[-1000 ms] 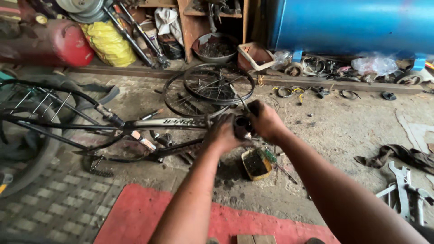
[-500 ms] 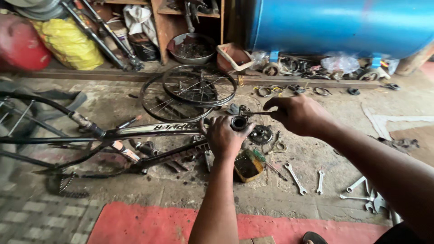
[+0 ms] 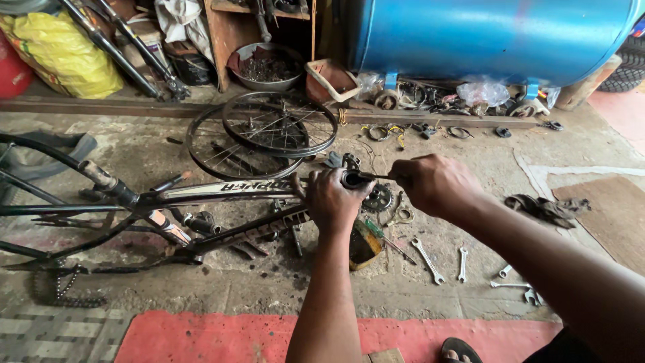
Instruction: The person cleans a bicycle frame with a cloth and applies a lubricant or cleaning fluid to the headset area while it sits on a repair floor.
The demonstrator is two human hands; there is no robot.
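Ahead, the blue tank (image 3: 484,33) fills the back wall, with two wheels (image 3: 269,134) flat on the floor before it and the bike frame (image 3: 201,202) lying to your left. Your left hand (image 3: 332,202) is clenched round a small dark tube (image 3: 354,179) at the frame's end; your right hand (image 3: 437,185) pinches a thin rod (image 3: 377,177) entering it. Spanners (image 3: 430,259) lie below on the floor.

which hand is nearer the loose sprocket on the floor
Left. The left hand is just beside the sprocket; the right hand sits farther to its right.
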